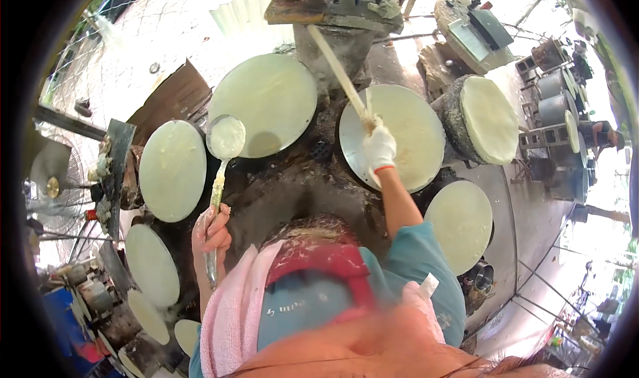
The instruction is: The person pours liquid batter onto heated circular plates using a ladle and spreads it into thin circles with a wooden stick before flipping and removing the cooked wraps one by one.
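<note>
I am standing over a ring of round griddles, and the biggest risk, as I judge it, is sitting in my left hand (212, 230): I am holding a long-handled ladle (225, 138) whose bowl is brimming with pale batter, hovering at the left edge of the far round plate (263, 95) and just beside the oval plate to my left (172, 170). If I am tilting the handle even a little, batter could be dripping into the dark gap between the plates rather than onto one, and the handle is slick with dried batter, so it could be slipping in my fist. My left fingers are wrapped fully round the handle low down, closed tight with nothing showing between them. My right hand (379, 148), in a white glove with a red cuff, is closed round the lower end of a long pale wooden stick (336, 68) that is slanting up and away toward the cluttered block at the top; the hand is resting over the right-hand metal plate (393, 138), which is looking thinly coated. Pressing unevenly there could be tearing or streaking that thin layer, and my forearm is hanging close over hot surfaces. I cannot tell what the stick's working end looks like, since the glove is hiding it.
</note>
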Motion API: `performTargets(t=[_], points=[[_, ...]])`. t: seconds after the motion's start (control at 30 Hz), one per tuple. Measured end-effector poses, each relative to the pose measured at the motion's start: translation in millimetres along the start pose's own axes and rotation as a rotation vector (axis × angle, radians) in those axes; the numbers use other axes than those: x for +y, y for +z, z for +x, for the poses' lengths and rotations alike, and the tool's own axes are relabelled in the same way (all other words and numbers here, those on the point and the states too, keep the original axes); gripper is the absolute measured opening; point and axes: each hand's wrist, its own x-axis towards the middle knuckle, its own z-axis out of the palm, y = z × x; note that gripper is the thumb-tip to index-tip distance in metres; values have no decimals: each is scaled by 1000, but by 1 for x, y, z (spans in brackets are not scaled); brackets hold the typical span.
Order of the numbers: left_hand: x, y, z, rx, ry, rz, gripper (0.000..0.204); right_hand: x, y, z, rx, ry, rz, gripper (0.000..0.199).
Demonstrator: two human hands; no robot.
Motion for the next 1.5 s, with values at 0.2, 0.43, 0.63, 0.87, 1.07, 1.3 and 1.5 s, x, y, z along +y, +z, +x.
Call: performTargets(t=[0.2,0.43,0.63,0.87,1.07,1.3,1.5], points=[[14,-4,53,81,10,301,28,48,-132,76,102,-191,369,36],[7,-10,93,13,-23,366,28,113,-347,141,357,-154,249,31],[-39,11,96,76,60,359,28,242,-401,122,786,73,768,25],[-110,30,62,124,159,118,28,417,-256,108,894,325,966,29],[-162,47,46,77,213,-13,31,481,-166,101,949,378,930,38],[-194,21,-40,111,416,-89,37,393,-186,88,632,472,577,46],[-228,-1,-123,142,569,-38,26,366,-156,26,765,289,95,56]])
